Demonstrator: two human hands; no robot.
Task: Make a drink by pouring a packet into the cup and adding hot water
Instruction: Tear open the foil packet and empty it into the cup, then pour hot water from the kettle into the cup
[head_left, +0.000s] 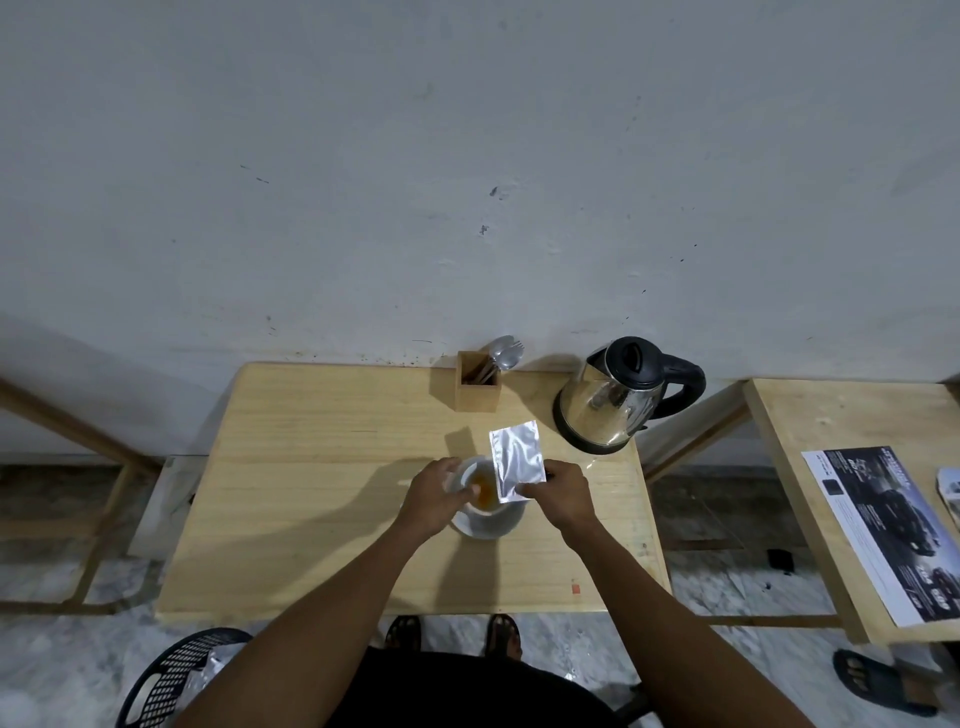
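Both forearms are bare from the elbow down, with no sleeves, watch, bracelet or ring showing on either. The left hand (434, 496) and the right hand (563, 496) wear no gloves. A dark, black-looking garment (467, 691) covers the lap or torso at the bottom edge of the view. Below the near edge of the surface, two feet show in dark open sandals (501, 636) with wide straps across the toes.

The packet (516, 460) and left hand (434, 496) hide part of the cup (480, 486), at frame centre. The sheet's (885, 530) print, at right, is too small to read. A chair (171, 675) is cut off at the lower left edge.
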